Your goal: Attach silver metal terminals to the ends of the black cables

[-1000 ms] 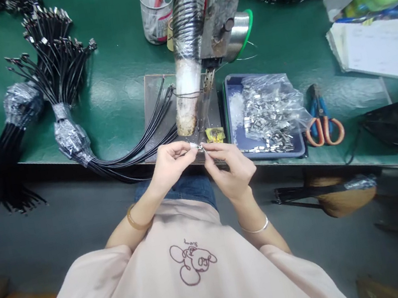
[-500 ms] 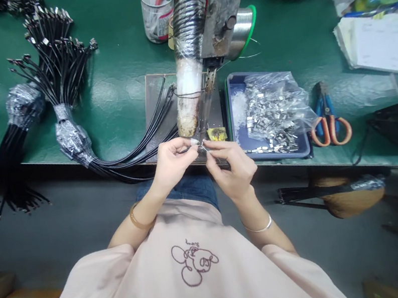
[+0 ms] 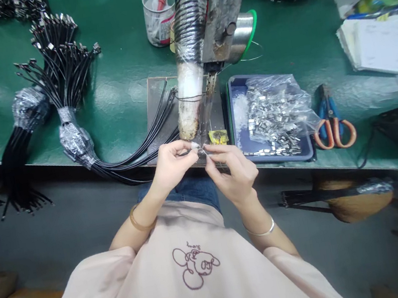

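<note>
Black cable (image 3: pixel 186 152) pinched in the left hand (image 3: pixel 171 165) meets a small metal clip (image 3: pixel 203 151) pinched in the right hand (image 3: pixel 231 168).

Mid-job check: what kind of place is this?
Most likely a factory cable-assembly and soldering bench: taped bundles of black cables, one cable end pinched between left hand and right hand, a blue tray of small metal shells, a solder spool by the fume hose.
</note>
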Demonstrator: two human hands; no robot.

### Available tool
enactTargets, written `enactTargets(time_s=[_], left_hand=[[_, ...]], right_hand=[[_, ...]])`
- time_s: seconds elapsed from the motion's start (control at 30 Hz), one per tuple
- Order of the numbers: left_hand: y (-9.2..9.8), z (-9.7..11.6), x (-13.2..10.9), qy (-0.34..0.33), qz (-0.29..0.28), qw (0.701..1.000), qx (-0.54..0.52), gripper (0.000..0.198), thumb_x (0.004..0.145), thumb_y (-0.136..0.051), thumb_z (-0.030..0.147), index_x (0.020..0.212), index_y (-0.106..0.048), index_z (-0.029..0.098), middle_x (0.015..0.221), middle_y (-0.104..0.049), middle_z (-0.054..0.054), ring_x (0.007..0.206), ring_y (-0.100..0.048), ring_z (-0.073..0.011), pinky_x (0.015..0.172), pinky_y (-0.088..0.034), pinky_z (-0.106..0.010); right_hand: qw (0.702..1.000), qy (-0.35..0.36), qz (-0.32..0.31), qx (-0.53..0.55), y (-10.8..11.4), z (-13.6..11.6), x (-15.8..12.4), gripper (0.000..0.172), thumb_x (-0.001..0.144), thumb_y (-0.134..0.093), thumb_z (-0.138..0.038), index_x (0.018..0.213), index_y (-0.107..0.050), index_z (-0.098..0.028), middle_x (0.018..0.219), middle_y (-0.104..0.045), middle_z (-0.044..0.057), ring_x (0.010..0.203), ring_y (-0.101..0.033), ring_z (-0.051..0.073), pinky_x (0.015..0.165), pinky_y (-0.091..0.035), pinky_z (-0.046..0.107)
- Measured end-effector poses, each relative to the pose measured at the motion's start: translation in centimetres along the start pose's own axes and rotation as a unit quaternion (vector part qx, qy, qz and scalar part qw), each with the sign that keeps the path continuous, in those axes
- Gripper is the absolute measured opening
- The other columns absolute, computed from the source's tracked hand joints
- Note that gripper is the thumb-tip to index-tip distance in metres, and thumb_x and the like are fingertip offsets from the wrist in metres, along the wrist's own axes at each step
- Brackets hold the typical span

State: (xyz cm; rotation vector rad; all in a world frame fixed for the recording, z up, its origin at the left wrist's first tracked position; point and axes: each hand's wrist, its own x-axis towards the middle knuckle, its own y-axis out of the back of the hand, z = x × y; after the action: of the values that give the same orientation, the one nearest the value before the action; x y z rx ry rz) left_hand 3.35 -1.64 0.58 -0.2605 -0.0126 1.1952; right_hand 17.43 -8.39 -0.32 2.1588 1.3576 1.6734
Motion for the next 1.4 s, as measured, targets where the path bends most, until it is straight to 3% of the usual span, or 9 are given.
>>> enactTargets(time_s=[0.27, 0.73, 1.2, 1.4], left_hand=[[-0.41, 0.23, -0.49, -0.004, 0.018, 1.000, 0.007, 0.012, 0.066, -0.076, 0.024, 0.069, -0.071, 0.014, 0.060, -0.065, 0.002, 0.056, -0.057, -0.0090, 0.056, -0.050, -0.020], [-0.05, -0.20, -0.09, 0.015, -0.002, 1.000, 0.002, 0.021, 0.065, -0.081, 0.031, 0.069, -0.071, 0.012, 0.061, -0.067, 0.000, 0.056, -0.058, -0.0097, 0.057, -0.051, -0.022], [-0.32, -0.04, -0.50, -0.005, 0.014, 1.000, 0.019, 0.012, 0.066, -0.072, 0.024, 0.070, -0.072, 0.012, 0.060, -0.062, 0.001, 0.056, -0.054, -0.0084, 0.055, -0.049, -0.020], [-0.43, 0.61, -0.95, -0.036, 0.018, 0.997, 0.072, 0.010, 0.070, -0.069, 0.021, 0.071, -0.072, 0.012, 0.054, -0.047, 0.006, 0.048, -0.035, -0.0038, 0.046, -0.035, -0.016]], right_hand=[[1.000, -0.020, 0.004, -0.003, 0.28, -0.49, 0.38, 0.020, 0.086, -0.068, -0.007, 0.091, -0.065, -0.027, 0.097, -0.079, 0.004, 0.084, -0.077, 0.018, 0.074, -0.064, 0.030], [1.000, -0.015, -0.004, 0.000, 0.14, -0.33, 0.42, 0.019, 0.087, -0.066, -0.006, 0.088, -0.060, -0.024, 0.093, -0.078, 0.004, 0.083, -0.076, 0.016, 0.072, -0.063, 0.028], [1.000, -0.015, 0.000, 0.009, 0.13, -0.40, 0.49, 0.020, 0.085, -0.068, -0.004, 0.086, -0.060, -0.022, 0.090, -0.078, 0.006, 0.081, -0.076, 0.015, 0.073, -0.061, 0.025], [1.000, -0.022, 0.000, -0.004, 0.14, -0.50, 0.76, 0.020, 0.085, -0.070, -0.004, 0.090, -0.064, -0.022, 0.092, -0.078, 0.005, 0.083, -0.076, 0.015, 0.076, -0.062, 0.024]])
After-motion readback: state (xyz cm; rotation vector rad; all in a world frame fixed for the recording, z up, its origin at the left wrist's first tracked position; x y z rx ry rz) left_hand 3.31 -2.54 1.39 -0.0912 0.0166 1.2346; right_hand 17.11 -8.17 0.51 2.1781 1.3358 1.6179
